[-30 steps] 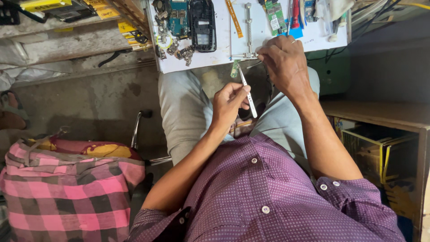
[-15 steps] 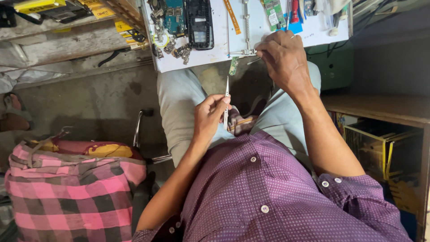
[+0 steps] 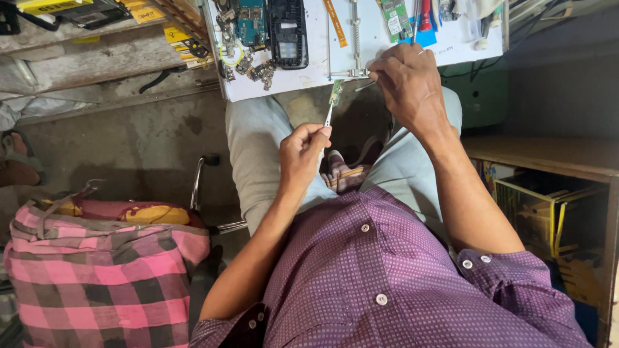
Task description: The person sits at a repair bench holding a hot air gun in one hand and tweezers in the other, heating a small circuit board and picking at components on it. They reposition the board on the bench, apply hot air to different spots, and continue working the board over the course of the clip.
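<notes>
In the head view the left hand (image 3: 303,149) pinches slim tweezers (image 3: 329,116) in a closed grip, their tip holding a small green circuit board (image 3: 336,92) at twelve o'clock of that hand, just below the white bench (image 3: 296,80) edge. At two o'clock from it, the right hand (image 3: 406,84) rests on the bench edge, fingers curled shut against a metal clamp bar (image 3: 354,38); a black phone frame (image 3: 287,32) lies at eleven o'clock.

Your left hand (image 3: 302,149) rose from your lap toward the edge of the white board (image 3: 303,77). A second before, the tweezers (image 3: 329,116) in it slanted down across your fingers, tip toward your lap; half a second before, they stood nearly upright. You then lifted them until their tip met the small green circuit strip (image 3: 336,91) hanging off the board's edge. Your right hand (image 3: 406,84) shifted only slightly at the metal clamp (image 3: 351,74).
</notes>
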`<state>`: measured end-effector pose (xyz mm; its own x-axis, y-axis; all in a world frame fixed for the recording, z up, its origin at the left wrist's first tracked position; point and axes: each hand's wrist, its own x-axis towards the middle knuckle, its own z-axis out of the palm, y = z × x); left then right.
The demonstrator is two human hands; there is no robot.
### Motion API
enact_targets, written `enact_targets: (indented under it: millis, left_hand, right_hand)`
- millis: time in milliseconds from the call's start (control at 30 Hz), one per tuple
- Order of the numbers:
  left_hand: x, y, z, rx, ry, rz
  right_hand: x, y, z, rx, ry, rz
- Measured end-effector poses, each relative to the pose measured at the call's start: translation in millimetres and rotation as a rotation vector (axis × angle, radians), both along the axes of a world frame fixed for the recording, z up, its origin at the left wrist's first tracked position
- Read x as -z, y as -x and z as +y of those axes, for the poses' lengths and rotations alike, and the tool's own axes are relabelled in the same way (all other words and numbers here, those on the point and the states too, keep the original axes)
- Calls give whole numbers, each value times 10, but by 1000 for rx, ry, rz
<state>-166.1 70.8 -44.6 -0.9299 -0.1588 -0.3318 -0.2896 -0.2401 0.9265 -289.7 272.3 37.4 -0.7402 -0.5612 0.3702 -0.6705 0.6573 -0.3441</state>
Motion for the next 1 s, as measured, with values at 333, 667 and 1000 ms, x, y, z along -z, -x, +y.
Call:
enact_targets:
  millis: [333, 667, 1000]
  left_hand:
    - [23, 35, -124, -35, 3, -25]
    - [64, 54, -198, -28, 21, 12]
    - [2, -32, -225, 18, 11, -60]
  right_hand:
    - [22, -19, -12, -15, 25, -15]
    - [81, -27, 17, -21, 28, -6]
    - [87, -56, 26, -11, 36, -21]
